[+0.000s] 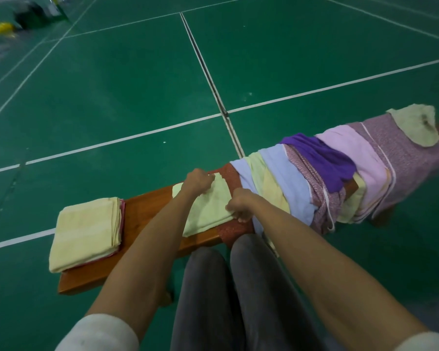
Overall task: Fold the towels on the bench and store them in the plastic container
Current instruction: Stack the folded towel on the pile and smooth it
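Note:
A pale yellow-green towel (205, 206) lies part-folded across the middle of the wooden bench (145, 209), on top of a red cloth (235, 228). My left hand (197, 182) grips the towel's far edge with curled fingers. My right hand (240, 202) pinches its near right edge. At the bench's left end sits a folded stack (85, 231), pale yellow on top with pink beneath. To the right, several unfolded towels (322, 178) drape over the bench: yellow, light blue, purple, pink and patterned mauve. No plastic container is in view.
The bench stands on a green sports floor (127, 92) with white lines. My knees in grey trousers (228, 287) are just in front of the bench. A yellow object (1, 27) and dark bags (38, 15) lie far off at the top left.

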